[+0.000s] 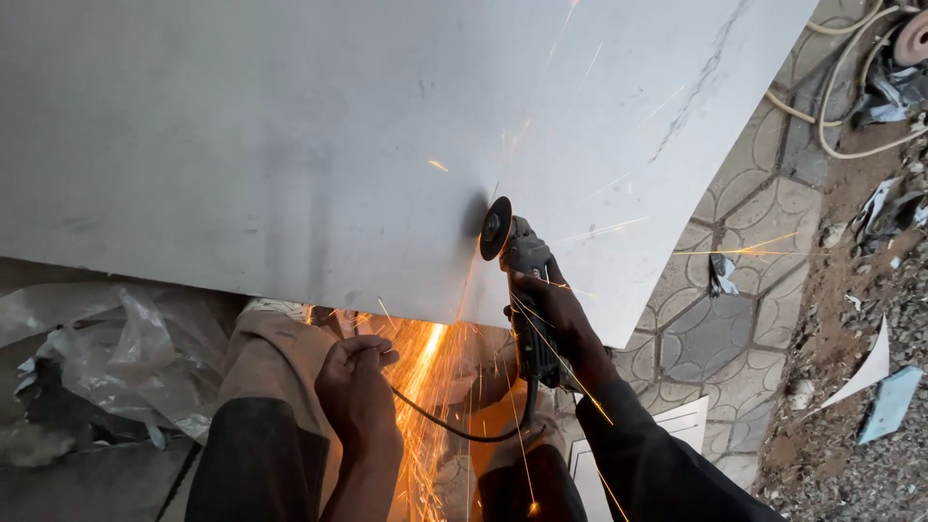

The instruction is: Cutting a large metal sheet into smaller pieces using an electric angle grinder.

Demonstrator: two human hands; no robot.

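**Angle grinder at the near edge of a metal sheet**

The angle grinder lies just right of centre, its dark disc standing on edge against the large pale-grey metal sheet, a short way in from the sheet's near edge. The tool's long axis runs from the disc at the far end back toward the person, slightly rightward, so the body points almost straight away from the chest. A dense fan of orange sparks streams down and toward the viewer below the sheet's edge, with thin streaks also flung right over the patterned paving.

The right hand is the nearer one: it is closed fully round the grinder's body, wrist straight, dark-sleeved forearm in line with the tool. The left hand sits lower and to the left, apart from the tool, curled into a loose fist around the black power cable, which loops right to the grinder's tail. It rests beside a tan cloth-covered knee.

Crumpled plastic film lies near left; pale hose and scrap offcuts lie on the dirt to the right.
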